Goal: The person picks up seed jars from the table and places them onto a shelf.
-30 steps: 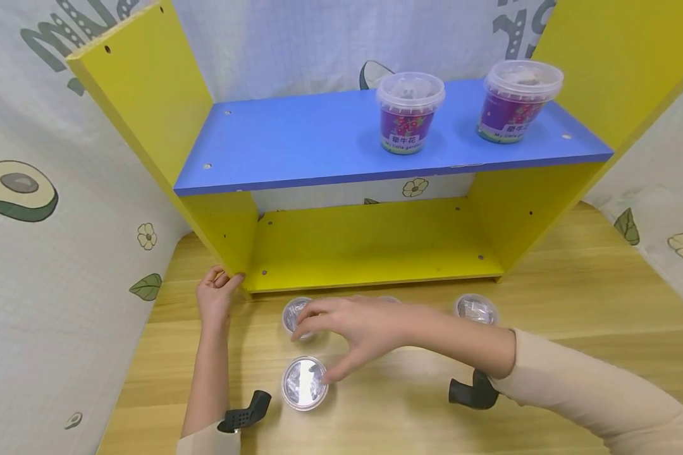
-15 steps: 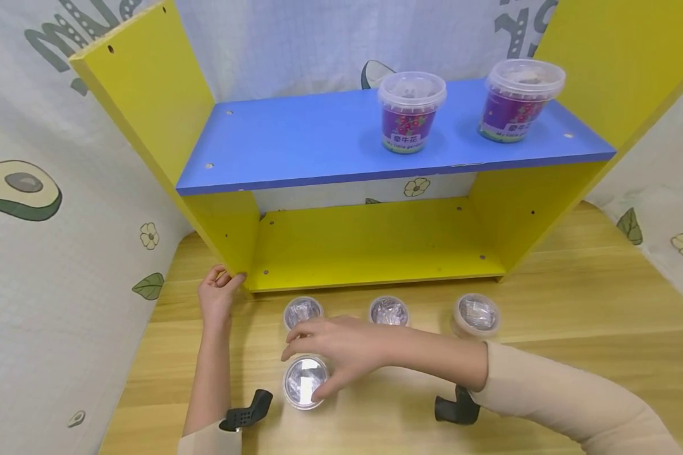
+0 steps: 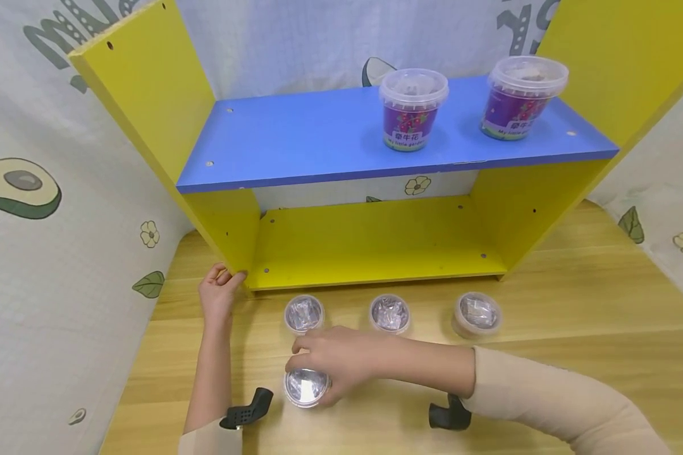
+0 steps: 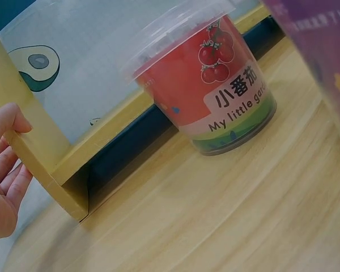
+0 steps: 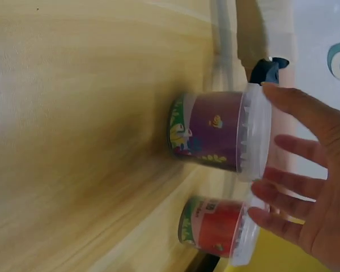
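My left hand (image 3: 219, 297) holds the lower front edge of the yellow side panel (image 4: 31, 153), thumb on one side and fingers on the other. My right hand (image 3: 341, 360) is over a lidded plastic cup (image 3: 306, 387) at the front left of the table. In the right wrist view this cup has a purple label (image 5: 215, 130). The thumb is at the lid's rim and the other fingers are spread loosely past the lid; a firm grip does not show. Just behind it stands a cup with a red tomato label (image 4: 209, 85).
Two more lidded cups, a middle cup (image 3: 389, 314) and a right cup (image 3: 478, 313), stand before the shelf unit. On its blue shelf (image 3: 296, 139) stand two purple cups (image 3: 411, 120). The yellow bottom board (image 3: 370, 243) lies below. A printed cloth (image 3: 79, 284) hangs around.
My right hand has come down and towards me, from above the back left cup onto the front cup's lid. The left hand stays on the panel.
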`<state>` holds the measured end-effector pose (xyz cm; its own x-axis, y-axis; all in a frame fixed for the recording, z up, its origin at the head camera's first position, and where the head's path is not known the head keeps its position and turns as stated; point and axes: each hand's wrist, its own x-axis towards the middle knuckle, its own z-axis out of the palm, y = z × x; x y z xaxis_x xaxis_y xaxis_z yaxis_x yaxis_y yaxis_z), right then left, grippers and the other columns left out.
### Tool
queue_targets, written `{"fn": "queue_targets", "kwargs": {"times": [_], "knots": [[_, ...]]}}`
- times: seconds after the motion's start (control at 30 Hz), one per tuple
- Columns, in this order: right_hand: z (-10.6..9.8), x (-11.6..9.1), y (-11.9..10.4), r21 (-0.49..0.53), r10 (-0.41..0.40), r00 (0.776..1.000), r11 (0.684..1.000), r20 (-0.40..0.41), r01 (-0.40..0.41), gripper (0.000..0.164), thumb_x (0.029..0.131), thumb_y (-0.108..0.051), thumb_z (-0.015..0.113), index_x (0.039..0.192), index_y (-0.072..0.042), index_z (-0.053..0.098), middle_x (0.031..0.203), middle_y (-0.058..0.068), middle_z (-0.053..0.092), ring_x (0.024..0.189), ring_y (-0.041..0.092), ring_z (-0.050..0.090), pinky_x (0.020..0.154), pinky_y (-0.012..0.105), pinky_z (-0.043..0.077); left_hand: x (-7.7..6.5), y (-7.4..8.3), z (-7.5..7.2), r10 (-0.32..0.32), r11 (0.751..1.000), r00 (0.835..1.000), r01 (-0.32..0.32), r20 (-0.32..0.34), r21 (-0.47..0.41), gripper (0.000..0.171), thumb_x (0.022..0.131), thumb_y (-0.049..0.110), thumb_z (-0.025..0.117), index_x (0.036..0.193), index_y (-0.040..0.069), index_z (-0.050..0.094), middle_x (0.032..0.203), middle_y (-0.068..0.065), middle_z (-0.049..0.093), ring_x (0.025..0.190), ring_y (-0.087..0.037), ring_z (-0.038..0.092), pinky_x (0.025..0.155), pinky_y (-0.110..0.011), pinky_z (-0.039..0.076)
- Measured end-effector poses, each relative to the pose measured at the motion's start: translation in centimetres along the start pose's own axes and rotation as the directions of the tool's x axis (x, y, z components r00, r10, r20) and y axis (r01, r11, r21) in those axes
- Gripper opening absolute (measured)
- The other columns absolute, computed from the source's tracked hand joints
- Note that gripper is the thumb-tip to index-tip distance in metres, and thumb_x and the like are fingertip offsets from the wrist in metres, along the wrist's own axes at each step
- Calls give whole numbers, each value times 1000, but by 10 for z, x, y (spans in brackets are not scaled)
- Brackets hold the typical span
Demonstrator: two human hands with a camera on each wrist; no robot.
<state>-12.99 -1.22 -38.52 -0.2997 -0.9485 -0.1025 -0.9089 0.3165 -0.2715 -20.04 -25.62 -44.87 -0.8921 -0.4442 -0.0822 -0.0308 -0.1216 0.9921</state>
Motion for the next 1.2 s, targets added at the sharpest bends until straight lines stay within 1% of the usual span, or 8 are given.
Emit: {"fn": "queue_targets", "kwargs": {"times": [0.1,0.23,0.47,0.7,0.83,0.97,1.1,1.2], "knots": [[4,0,-3,-24,5,1000,1000,9,-5,57,70,-45,75,119,-25,55,117,-3,54,98,7,54,77,21,47,0,0,0,2,1000,1000,-2,3,6,22,76,-8,64,83,12,57,68,14,68,80,-8,58,71,-20,42],[8,0,-5,-25,17,1000,1000,-3,-17,60,69,-45,76,120,-24,53,118,-3,53,101,8,53,77,22,48,0,-1,0,7,1000,1000,-7,4,10,23,77,-8,64,82,13,58,68,15,68,82,-8,58,72,-20,42],[11,2,-6,-47,12,1000,999,-19,-13,73,68,-40,78,130,-23,45,119,-3,54,108,10,52,85,25,46,-1,0,0,13,1000,1000,-13,0,8,24,76,-9,64,81,14,59,68,14,68,82,-9,57,72,-20,42],[12,4,-7,-74,14,1000,997,-6,-15,77,68,-39,79,134,-24,43,121,-2,52,110,10,51,83,22,47,-1,-1,0,10,1000,1000,-10,-3,16,24,76,-8,64,80,15,59,68,15,68,81,-8,57,71,-20,42],[15,4,-7,-49,19,1000,999,-25,-21,71,69,-42,77,131,-25,46,119,-2,52,107,9,51,82,24,47,-1,0,-1,13,1000,1000,-13,-3,1,25,76,-9,64,78,15,59,68,14,68,80,-8,57,70,-20,43],[19,4,-8,20,36,998,999,-47,-36,66,72,-45,73,129,-24,48,117,-2,52,102,7,52,80,22,47,-2,0,-1,19,1000,1000,-19,1,-1,26,76,-9,65,77,16,59,68,14,68,79,-7,58,70,-19,43],[22,5,-9,58,54,997,997,-54,-51,65,73,-45,73,128,-23,48,116,0,52,98,6,53,79,19,46,-3,1,-1,19,1000,1000,-19,9,-3,26,76,-8,65,78,17,59,68,15,68,78,-6,59,70,-19,43],[23,6,-10,59,67,997,996,-49,-64,65,72,-46,73,128,-22,48,116,0,52,96,6,53,78,18,46,-3,1,0,16,1000,1000,-16,7,-4,26,76,-8,65,78,17,59,68,14,68,78,-6,58,71,-19,43]]}}
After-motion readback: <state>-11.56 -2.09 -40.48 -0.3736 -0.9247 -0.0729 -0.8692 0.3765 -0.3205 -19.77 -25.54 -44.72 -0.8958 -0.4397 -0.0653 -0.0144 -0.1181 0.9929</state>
